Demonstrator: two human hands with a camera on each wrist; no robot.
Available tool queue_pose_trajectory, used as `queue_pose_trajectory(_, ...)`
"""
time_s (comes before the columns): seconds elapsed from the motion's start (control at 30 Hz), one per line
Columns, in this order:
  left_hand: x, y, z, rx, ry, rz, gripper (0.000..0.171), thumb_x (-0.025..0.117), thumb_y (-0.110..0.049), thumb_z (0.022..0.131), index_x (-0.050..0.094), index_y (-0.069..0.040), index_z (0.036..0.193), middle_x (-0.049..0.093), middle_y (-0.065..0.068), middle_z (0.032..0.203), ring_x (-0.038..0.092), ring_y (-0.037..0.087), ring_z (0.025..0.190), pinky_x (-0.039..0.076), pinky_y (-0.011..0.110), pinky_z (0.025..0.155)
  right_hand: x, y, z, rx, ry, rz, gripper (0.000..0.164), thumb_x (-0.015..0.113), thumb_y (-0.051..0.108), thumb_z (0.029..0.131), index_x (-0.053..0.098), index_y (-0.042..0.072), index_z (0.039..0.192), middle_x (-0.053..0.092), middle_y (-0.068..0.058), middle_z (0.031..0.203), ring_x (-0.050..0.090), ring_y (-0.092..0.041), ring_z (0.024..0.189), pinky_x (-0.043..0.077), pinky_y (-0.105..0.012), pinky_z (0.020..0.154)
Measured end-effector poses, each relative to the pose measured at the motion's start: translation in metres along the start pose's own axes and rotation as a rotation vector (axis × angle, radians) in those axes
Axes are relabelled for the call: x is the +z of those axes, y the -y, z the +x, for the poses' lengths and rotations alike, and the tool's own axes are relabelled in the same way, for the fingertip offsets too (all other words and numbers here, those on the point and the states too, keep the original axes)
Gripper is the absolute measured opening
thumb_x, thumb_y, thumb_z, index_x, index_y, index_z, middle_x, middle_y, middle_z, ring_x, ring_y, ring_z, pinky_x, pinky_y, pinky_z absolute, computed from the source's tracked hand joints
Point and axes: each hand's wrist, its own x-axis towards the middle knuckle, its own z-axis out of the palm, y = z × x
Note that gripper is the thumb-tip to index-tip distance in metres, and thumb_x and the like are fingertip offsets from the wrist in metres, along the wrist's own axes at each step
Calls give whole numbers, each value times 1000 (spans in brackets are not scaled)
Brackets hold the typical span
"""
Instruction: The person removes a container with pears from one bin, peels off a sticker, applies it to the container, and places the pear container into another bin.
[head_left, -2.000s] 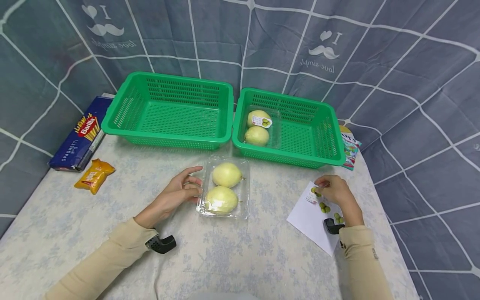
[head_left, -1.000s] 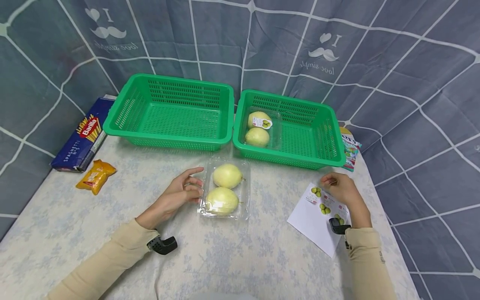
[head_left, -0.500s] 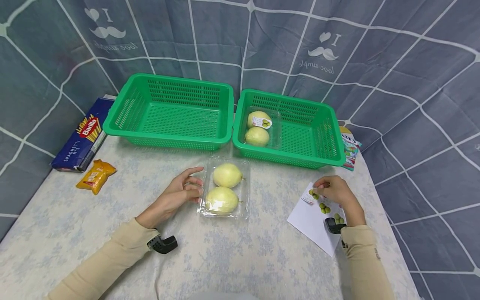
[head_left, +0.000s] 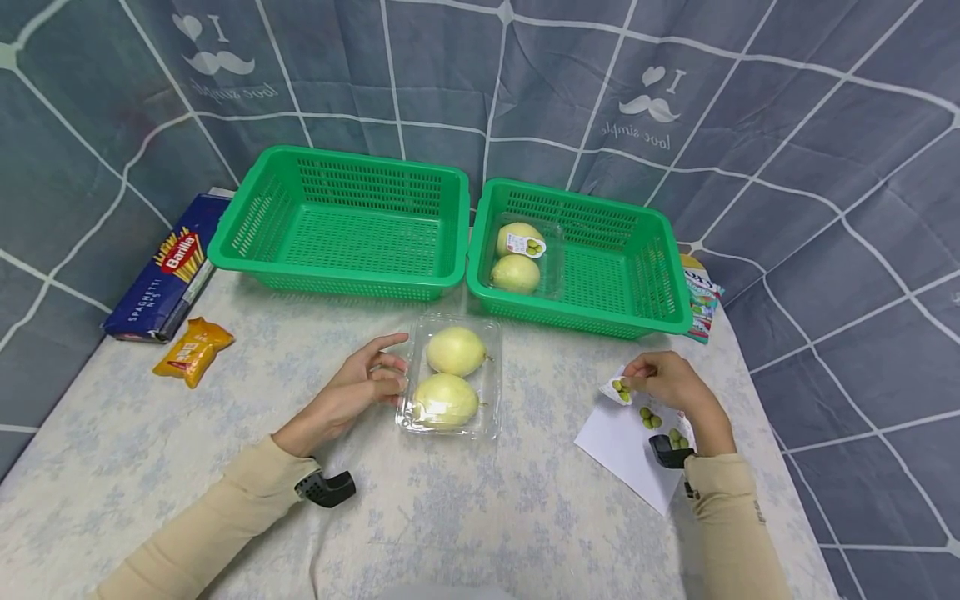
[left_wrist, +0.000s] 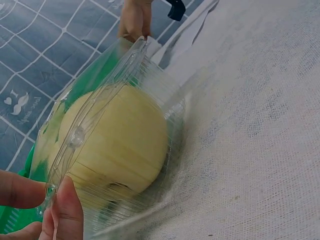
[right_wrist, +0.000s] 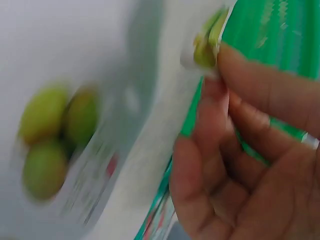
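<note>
A clear plastic clamshell box with two pale yellow pears stands on the cloth-covered table. At its left side is my left hand; the left wrist view shows thumb and finger pinching the lid's rim. My right hand pinches the corner of a label sticker printed with green fruit. That sticker is lifted at the upper left of a white sticker sheet, which lies flat with more printed labels. In the right wrist view, the sticker bends between thumb and fingertip.
Two green baskets stand behind: the left basket and the right basket, which holds a labelled box of pears. A spaghetti box and an orange packet lie at left. A snack bag sits right.
My right hand drew back to the right, then returned to the sheet's upper corner. The corner sticker now curls up in its fingers. My left hand and the clamshell have stayed put.
</note>
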Motion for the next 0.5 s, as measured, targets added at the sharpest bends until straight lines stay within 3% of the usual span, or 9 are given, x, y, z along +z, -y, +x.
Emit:
queue_pose_trajectory(0.17, 1, 1, -1, -3, 2, -2, 75, 58, 7, 93, 24, -7, 159, 49, 11, 115, 60, 7, 87, 58, 27, 75, 1, 19, -3, -38, -40, 47, 18, 68, 14, 95, 72, -1, 103, 65, -7, 87, 54, -17, 78, 46, -29, 69)
queue_pose_trajectory(0.5, 4, 0, -1, -16, 3, 11, 75, 59, 6, 93, 26, -8, 158, 50, 11, 115, 60, 8, 89, 59, 28, 77, 7, 63, -12, -193, -26, 111, 13, 71, 14, 93, 72, 2, 99, 65, -5, 85, 56, -15, 79, 46, -25, 69)
